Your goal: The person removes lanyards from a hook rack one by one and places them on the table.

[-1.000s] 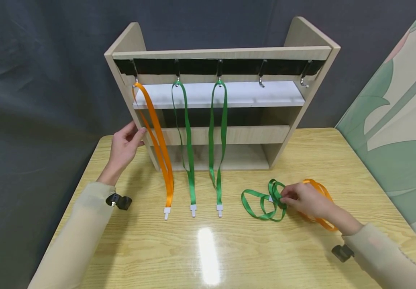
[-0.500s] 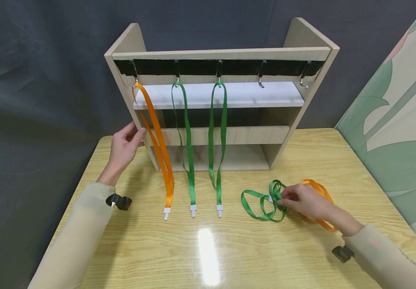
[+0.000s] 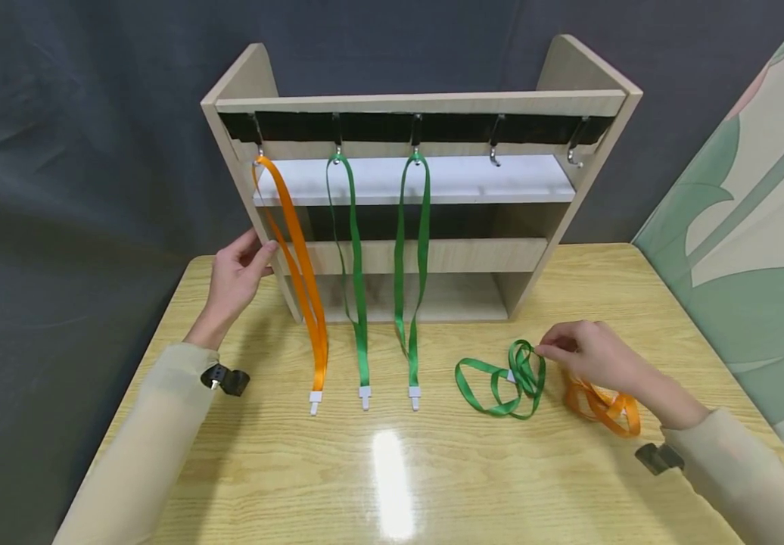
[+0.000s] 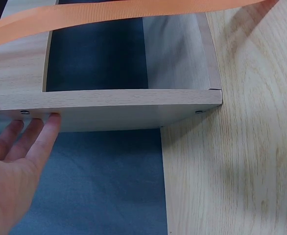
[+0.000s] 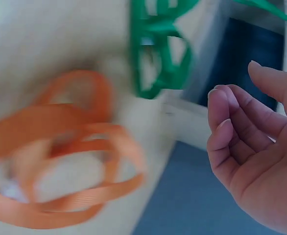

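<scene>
My left hand point(image 3: 231, 280) rests against the left side of a pale wooden shelf unit point(image 3: 487, 256). In the left wrist view its straight fingers point(image 4: 44, 139) touch the outer side panel. An orange lanyard point(image 3: 294, 227) and two green lanyards point(image 3: 356, 257) hang from the first three hooks, white clips down. On the table at right lies a loosely coiled green lanyard point(image 3: 501, 409), with my right hand point(image 3: 592, 354) beside it, fingertips at its upper edge. The right wrist view shows its fingers loosely curled and the thumb apart, nothing between them. A coiled orange lanyard point(image 5: 50, 122) lies below this hand.
Two more metal hooks, the fourth point(image 3: 494, 155) and fifth point(image 3: 574, 155), carry nothing. The shelf stands towards the back of the wooden table point(image 3: 283, 469). A dark curtain point(image 3: 79, 136) hangs behind; a floral cloth point(image 3: 739, 303) borders the right.
My right hand has moved up and slightly right from the coiled green lanyard, uncovering more of it and of the orange one. The left hand stays at the shelf's side.
</scene>
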`<state>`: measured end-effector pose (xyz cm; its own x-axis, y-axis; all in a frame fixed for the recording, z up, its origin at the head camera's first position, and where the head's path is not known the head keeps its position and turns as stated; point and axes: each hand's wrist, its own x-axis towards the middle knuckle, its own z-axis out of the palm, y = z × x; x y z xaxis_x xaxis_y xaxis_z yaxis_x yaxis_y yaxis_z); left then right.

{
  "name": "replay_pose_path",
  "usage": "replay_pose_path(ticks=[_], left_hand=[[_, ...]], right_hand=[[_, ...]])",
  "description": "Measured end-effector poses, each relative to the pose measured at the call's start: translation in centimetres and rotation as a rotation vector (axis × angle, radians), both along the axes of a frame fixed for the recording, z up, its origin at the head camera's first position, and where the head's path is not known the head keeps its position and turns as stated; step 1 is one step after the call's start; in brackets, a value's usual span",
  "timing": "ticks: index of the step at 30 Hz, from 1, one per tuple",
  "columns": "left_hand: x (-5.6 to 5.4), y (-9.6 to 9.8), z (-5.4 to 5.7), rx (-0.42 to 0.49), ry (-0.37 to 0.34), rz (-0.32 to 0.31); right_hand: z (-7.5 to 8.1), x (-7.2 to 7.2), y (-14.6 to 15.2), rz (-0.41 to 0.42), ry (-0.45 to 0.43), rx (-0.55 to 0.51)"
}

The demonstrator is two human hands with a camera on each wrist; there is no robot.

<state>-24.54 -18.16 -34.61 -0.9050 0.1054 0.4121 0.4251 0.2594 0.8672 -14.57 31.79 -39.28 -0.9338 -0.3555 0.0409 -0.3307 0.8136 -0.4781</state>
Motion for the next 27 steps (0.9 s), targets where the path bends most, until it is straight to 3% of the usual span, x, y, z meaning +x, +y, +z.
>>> replay_pose_path(ticks=[6, 13, 20, 27], left_hand=[[0.0, 0.0, 0.0, 0.000, -0.003, 0.000], [0.1, 0.0, 0.0, 0.004, -0.015, 0.001], [0.1, 0.0, 0.0, -0.001, -0.002, -0.004], [0.1, 0.1, 0.1, -0.003, -0.003, 0.000]], right_hand=[[3.6, -0.9, -2.3, 0.073, 0.131, -0.035], [7.8, -1.9, -5.7, 0.132, 0.206, -0.116], [10.6, -3.1, -9.7, 0.094, 0.315, -0.252], [12.9, -4.5, -14.1, -0.019, 0.419, -0.398]])
